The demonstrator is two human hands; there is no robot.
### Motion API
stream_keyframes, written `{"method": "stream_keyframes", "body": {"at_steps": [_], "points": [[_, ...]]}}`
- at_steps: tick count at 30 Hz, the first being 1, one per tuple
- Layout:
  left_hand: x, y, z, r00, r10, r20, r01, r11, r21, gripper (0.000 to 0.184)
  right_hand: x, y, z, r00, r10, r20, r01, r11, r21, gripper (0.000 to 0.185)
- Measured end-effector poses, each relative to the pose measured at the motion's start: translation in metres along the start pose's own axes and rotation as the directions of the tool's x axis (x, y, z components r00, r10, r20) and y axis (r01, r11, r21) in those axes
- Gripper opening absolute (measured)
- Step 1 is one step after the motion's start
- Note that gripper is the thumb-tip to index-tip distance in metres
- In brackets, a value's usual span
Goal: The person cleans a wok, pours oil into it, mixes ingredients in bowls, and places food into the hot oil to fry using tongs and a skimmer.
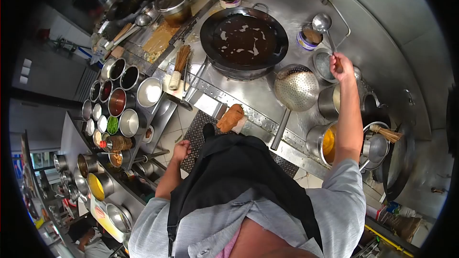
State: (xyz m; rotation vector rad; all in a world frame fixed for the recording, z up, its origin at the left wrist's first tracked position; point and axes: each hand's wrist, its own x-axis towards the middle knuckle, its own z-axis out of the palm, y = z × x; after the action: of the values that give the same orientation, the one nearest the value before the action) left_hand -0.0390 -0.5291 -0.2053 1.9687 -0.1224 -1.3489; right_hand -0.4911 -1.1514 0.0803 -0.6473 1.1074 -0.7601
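My right hand [340, 66] is closed around the wooden handle of a metal ladle [322, 22], held out at the right near the back wall. The ladle's bowl is beside an open tin [309, 39] with a purple label. My left hand [181, 150] hangs low beside the black apron, holding nothing, its fingers loosely bent and slightly apart. In front of me a large black wok [244, 43] sits on the stove with dark liquid in it. A perforated strainer [296, 88] rests on the steel counter between the wok and my right arm.
Metal pots [315, 143] stand under my right forearm, one with yellow liquid. A folded brown cloth [230, 118] lies on the front edge. At left are a bamboo brush [180, 62], several seasoning bowls [149, 91] and a lidded pot [173, 0]. Another person [91, 239] is at lower left.
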Motion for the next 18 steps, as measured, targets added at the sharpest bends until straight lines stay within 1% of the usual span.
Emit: {"method": "stream_keyframes", "body": {"at_steps": [1, 2, 4, 5, 7, 10, 11, 13, 14, 15, 16, 17, 18], "points": [[0.000, -0.016, -0.005, 0.999, -0.014, 0.028, 0.014, 1.000, -0.003, 0.011, -0.009, 0.010, -0.007, 0.999, -0.045, -0.029, 0.042, 0.995, -0.093, 0.008], [0.004, -0.034, -0.010, 0.996, -0.086, 0.018, 0.086, 0.996, -0.020, 0.014, -0.018, 0.024, -0.016, 0.989, -0.122, -0.078, 0.106, 0.977, -0.186, 0.006], [0.001, -0.069, -0.021, 0.977, -0.215, 0.011, 0.215, 0.976, -0.040, 0.017, -0.045, 0.054, -0.028, 0.955, -0.274, -0.115, 0.205, 0.886, -0.416, 0.004], [-0.002, -0.086, -0.027, 0.971, -0.240, 0.020, 0.239, 0.971, 0.009, 0.018, -0.050, 0.072, -0.037, 0.934, -0.338, -0.112, 0.233, 0.818, -0.526, 0.006], [-0.009, -0.116, -0.037, 0.965, -0.260, 0.036, 0.253, 0.957, 0.140, 0.018, -0.026, 0.120, -0.077, 0.877, -0.471, -0.099, 0.314, 0.716, -0.623, 0.010], [-0.014, -0.152, -0.049, 0.980, -0.184, 0.075, 0.140, 0.905, 0.402, 0.019, -0.025, 0.152, -0.086, 0.859, -0.453, -0.239, 0.117, 0.628, -0.769, 0.005], [-0.013, -0.159, -0.052, 0.984, -0.155, 0.084, 0.102, 0.889, 0.446, 0.020, -0.016, 0.160, -0.090, 0.858, -0.439, -0.266, 0.079, 0.624, -0.777, 0.008], [-0.011, -0.156, -0.052, 0.990, -0.102, 0.100, 0.037, 0.860, 0.510, 0.021, 0.023, 0.178, -0.123, 0.852, -0.415, -0.318, 0.003, 0.612, -0.790, 0.015], [-0.013, -0.146, -0.050, 0.992, -0.088, 0.089, 0.030, 0.859, 0.512, 0.021, 0.045, 0.184, -0.143, 0.896, -0.331, -0.296, 0.041, 0.725, -0.687, 0.009], [-0.017, -0.130, -0.047, 0.995, -0.075, 0.070, 0.029, 0.860, 0.509, 0.022, 0.047, 0.178, -0.142, 0.921, -0.184, -0.344, 0.046, 0.926, -0.374, 0.006], [-0.019, -0.113, -0.042, 0.997, -0.071, 0.033, 0.046, 0.872, 0.488, 0.022, 0.045, 0.167, -0.137, 0.942, -0.027, -0.333, 0.025, 1.000, -0.011, 0.007], [-0.025, -0.087, -0.034, 0.997, -0.081, 0.001, 0.073, 0.906, 0.418, 0.023, 0.042, 0.156, -0.131, 0.957, 0.118, -0.265, -0.018, 0.936, 0.351, 0.010], [-0.026, -0.074, -0.031, 0.996, -0.095, 0.003, 0.090, 0.957, 0.276, 0.023, 0.039, 0.141, -0.132, 0.970, 0.125, -0.208, -0.023, 0.901, 0.434, 0.007]]}}
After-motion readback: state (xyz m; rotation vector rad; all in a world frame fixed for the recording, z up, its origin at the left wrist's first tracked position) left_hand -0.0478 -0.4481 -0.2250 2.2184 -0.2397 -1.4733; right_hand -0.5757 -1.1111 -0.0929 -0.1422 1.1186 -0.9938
